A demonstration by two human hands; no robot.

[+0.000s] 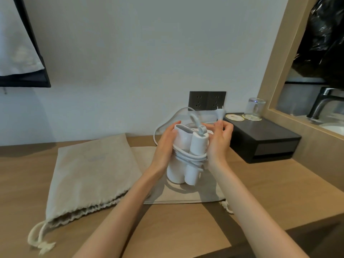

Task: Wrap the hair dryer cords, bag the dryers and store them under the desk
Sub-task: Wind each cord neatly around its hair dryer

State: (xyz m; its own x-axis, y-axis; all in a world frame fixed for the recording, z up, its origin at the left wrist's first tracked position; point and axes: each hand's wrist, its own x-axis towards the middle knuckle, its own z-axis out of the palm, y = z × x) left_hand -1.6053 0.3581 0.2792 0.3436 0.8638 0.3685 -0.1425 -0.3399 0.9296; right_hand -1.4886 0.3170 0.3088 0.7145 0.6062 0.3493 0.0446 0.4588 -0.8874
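A white folded hair dryer [183, 161] stands upright above the desk, its barrel and handle side by side. My left hand [165, 146] grips the barrel from the left. Several turns of white cord [189, 157] circle the dryer's middle. My right hand [219, 140] is closed on the cord at the dryer's right side, with the plug [220, 113] sticking up past its fingers. A loose loop of cord [167, 121] arcs behind the dryer toward the wall. A beige drawstring bag [89, 175] lies flat on the left. A second beige bag [186, 194] lies under the dryer.
A black wall socket [207, 100] sits behind the dryer. A black box [264, 140] at the right holds an upturned glass [254, 108] and coasters. The wooden desk [279, 192] has its front edge near me. A mirror frame and a tap [322, 101] stand at far right.
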